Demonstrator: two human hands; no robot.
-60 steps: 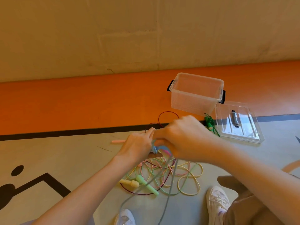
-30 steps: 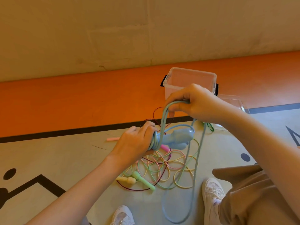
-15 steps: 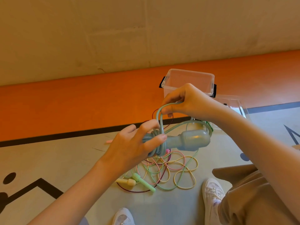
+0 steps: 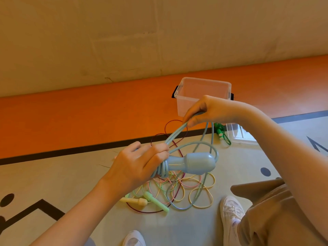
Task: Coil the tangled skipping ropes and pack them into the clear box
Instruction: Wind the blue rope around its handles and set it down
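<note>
So far we have only the blue rope (image 4: 177, 137) partly coiled: our left hand (image 4: 134, 164) has its fingers closed round the wraps at the blue handle (image 4: 193, 164), our right hand (image 4: 211, 110) pinches a raised loop. Slack hangs to the floor (image 4: 53, 183). Below, the other ropes (image 4: 179, 187) lie tangled, one green rope (image 4: 221, 133) apart. The clear box (image 4: 202, 93) looks empty, its lid (image 4: 239, 135) off.

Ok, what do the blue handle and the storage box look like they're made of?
The blue handle looks like smooth moulded plastic, with a soft sheen along its bulb. The clear box looks like rigid see-through plastic, slightly frosted, since the orange floor shows through its walls. Neither can be confirmed by sight.
</note>
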